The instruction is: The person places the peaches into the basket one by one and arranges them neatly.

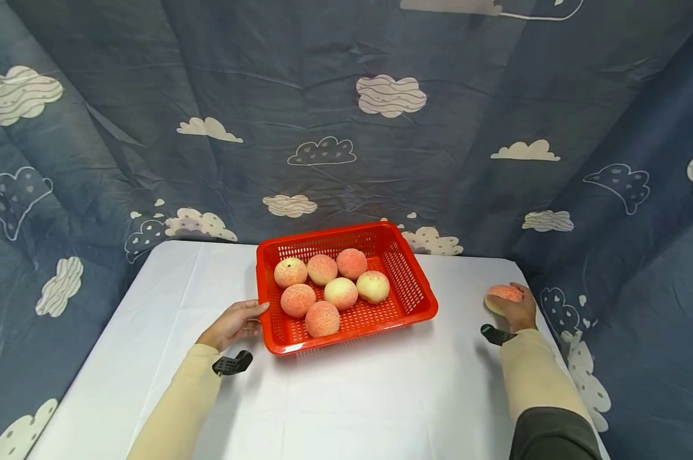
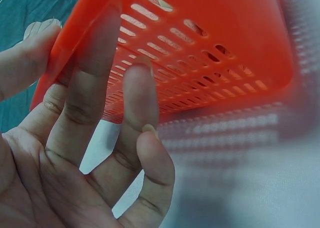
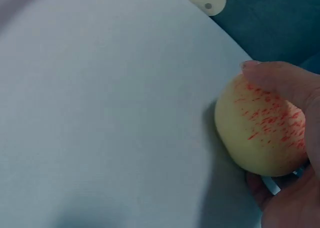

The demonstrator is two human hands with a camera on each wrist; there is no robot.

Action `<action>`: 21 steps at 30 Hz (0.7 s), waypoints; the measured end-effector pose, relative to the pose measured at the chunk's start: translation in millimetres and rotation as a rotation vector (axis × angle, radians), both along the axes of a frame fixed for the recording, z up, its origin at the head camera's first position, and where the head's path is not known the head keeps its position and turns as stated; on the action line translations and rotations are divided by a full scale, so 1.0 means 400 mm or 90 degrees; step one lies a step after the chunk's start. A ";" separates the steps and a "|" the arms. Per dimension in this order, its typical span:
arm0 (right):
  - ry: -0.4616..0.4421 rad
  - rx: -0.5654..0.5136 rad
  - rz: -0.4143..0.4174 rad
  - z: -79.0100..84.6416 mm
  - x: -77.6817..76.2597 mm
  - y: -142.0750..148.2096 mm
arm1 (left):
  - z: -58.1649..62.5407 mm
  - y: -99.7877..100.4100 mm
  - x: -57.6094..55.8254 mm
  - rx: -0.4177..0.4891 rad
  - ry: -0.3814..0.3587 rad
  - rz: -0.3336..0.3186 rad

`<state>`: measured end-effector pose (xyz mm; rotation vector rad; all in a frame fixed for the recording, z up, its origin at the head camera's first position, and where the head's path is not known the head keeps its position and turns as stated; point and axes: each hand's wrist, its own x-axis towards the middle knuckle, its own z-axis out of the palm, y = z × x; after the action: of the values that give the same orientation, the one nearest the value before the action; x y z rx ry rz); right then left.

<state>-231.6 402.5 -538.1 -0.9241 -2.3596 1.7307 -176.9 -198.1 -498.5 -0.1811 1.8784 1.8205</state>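
Observation:
My left hand (image 1: 234,322) grips the left rim of a red plastic basket (image 1: 349,336), thumb on top of the rim and fingers underneath. In the left wrist view, the fingers (image 2: 140,95) lie against the slotted outer wall. Several pink and pale-yellow peaches (image 1: 321,319) rest inside the basket, mostly toward its left and middle. Far to the right, my right hand (image 1: 521,311) holds a single peach (image 3: 260,128) near the table's right edge. Its thumb lies over the peach's red-speckled side, and part of the other fingers is hidden behind the fruit.
A white cloth covers the table (image 1: 358,409), and the basket stands toward its back edge. Behind and beside it hangs a dark blue curtain (image 1: 323,76) printed with clouds. Each wrist wears a black strap device (image 1: 231,363).

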 end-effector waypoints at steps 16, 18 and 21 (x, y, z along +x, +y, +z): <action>-0.011 0.021 0.024 0.017 0.031 -0.021 | 0.002 0.002 0.004 0.005 -0.002 -0.005; -0.015 0.020 0.039 0.020 0.035 -0.025 | 0.002 0.002 0.003 0.006 -0.001 -0.004; -0.024 0.016 0.069 0.024 0.036 -0.027 | 0.000 0.003 0.002 0.008 -0.001 -0.003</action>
<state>-217.4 391.6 -528.6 -0.8476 -2.4928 1.7307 -176.2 -197.0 -498.4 -0.1725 1.8651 1.8274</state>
